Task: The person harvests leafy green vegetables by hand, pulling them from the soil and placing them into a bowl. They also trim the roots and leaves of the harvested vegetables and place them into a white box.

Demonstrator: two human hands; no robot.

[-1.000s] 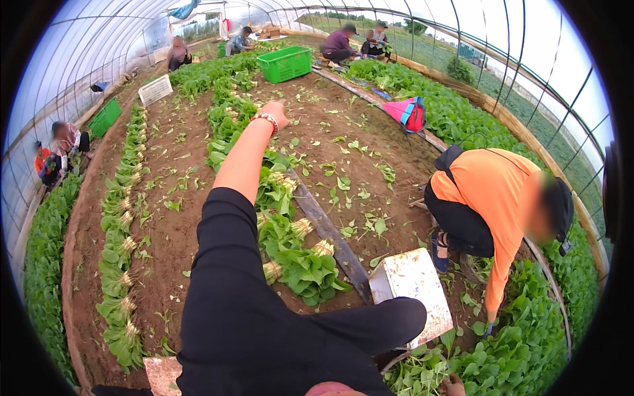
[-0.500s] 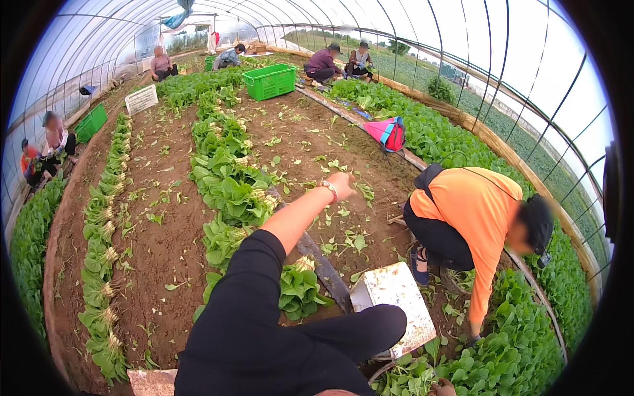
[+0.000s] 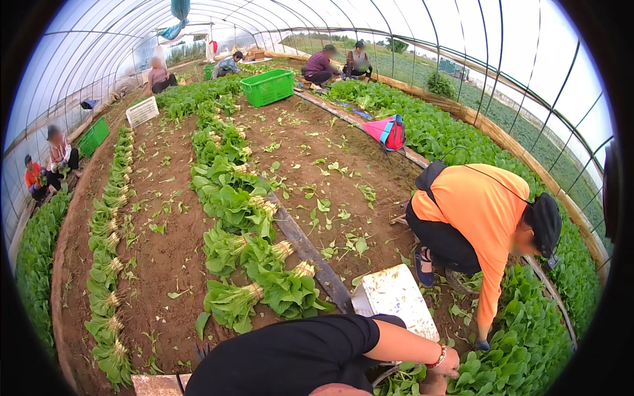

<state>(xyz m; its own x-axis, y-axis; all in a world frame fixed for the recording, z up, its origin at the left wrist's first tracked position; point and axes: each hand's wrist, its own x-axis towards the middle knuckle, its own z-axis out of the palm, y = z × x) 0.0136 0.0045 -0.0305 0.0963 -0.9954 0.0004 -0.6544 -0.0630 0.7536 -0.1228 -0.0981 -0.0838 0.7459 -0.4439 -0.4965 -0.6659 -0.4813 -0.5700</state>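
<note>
My left arm (image 3: 403,342) in a black sleeve reaches across to the lower right. My left hand (image 3: 449,363), with a beaded bracelet at the wrist, is closed at the edge of the leafy greens; what it grips is hidden. Just below it, at the lower rim, a part of my right hand (image 3: 434,384) shows, its fingers out of sight. Cut-looking loose greens (image 3: 404,380) lie beside both hands. A bed of growing greens (image 3: 512,350) starts right of them. A dirty white box (image 3: 399,297) stands just beyond my forearm.
A co-worker in orange (image 3: 472,204) crouches close on the right, one gloved hand in the greens. Tied bundles of greens (image 3: 234,303) lie in rows on soil. A dark board (image 3: 310,257) runs between. Farther off are a green crate (image 3: 267,88), a pink-and-blue bag (image 3: 389,132) and several people.
My left hand, stretched forward over the soil before, has swung back to the lower right beside my right hand. The bundles my arm covered now show. The co-worker in orange stays bent over.
</note>
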